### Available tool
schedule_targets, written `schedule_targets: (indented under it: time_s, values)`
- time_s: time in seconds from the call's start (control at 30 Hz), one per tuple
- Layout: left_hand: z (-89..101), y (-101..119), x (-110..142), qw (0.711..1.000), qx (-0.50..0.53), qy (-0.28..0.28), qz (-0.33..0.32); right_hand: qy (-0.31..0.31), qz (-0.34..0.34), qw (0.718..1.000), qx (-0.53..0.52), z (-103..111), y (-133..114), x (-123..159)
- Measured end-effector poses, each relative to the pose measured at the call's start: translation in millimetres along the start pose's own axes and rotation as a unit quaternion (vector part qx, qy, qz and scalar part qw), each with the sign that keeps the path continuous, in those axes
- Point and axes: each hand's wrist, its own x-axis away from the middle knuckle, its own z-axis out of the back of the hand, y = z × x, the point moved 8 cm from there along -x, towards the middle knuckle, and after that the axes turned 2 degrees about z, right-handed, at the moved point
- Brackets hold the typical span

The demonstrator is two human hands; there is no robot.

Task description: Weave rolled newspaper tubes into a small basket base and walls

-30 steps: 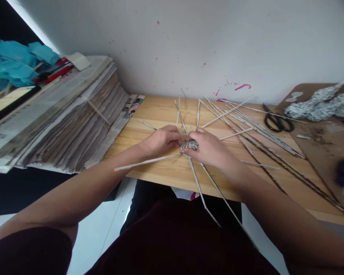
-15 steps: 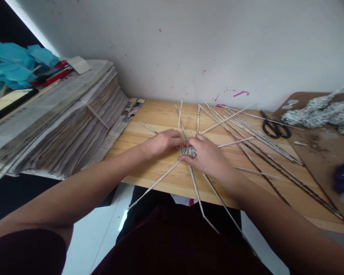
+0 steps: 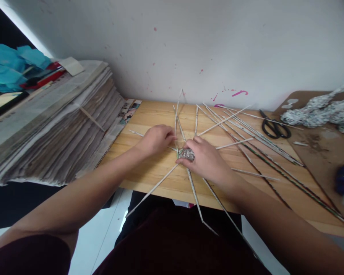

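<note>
In the head view, the right hand pinches the small grey-white woven paper disc, over the light-brown wooden table. The left hand curls its fingers beside a thin pale paper stick; whether it grips, I cannot tell.

A second ago, the fingers of the left hand were at the woven piece; now they have drawn off towards 10 o'clock, apart from it, baring its 9 o'clock edge. One pale strip, earlier pointing near 9 o'clock, has swung to between 7 and 8, its tip now past the near edge of the table.
</note>
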Motion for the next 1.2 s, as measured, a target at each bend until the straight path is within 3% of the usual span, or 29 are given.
schedule_targets:
  time_s: [0.07, 0.17, 0.33, 0.6, 0.77, 1.07, 1.2]
  values:
    - [-3.1, -1.1, 3.2, 0.996, 0.013, -0.055, 0.066, -0.001, 0.001, 1.000, 0.002, -0.5, 0.3, 0.3]
    - [-11.3, 5.7, 6.7, 0.986, 0.065, -0.121, 0.099, -0.003, 0.001, 1.000, 0.011, -1.9, 1.0, 0.8]
    - [-20.7, 7.7, 4.4, 0.979, 0.101, -0.129, 0.121, -0.002, 0.005, 1.000, 0.019, -3.2, 1.1, 1.3]
    - [-18.8, 7.3, 10.7, 0.990, 0.056, -0.032, 0.126, 0.004, 0.009, 1.000, 0.022, -2.9, 0.7, 1.5]
    - [-24.6, 11.9, 15.1, 0.990, 0.072, -0.014, 0.119, 0.005, 0.012, 1.000, 0.025, -2.1, -0.4, 1.6]
    - [-21.1, 22.0, 25.9, 0.992, 0.077, 0.075, 0.067, 0.026, -0.006, 1.000, 0.015, -1.4, 2.8, 1.6]
    - [-22.2, 33.3, 28.6, 0.993, 0.055, 0.103, 0.006, 0.041, -0.026, 0.999, 0.006, -0.4, 6.3, 0.8]
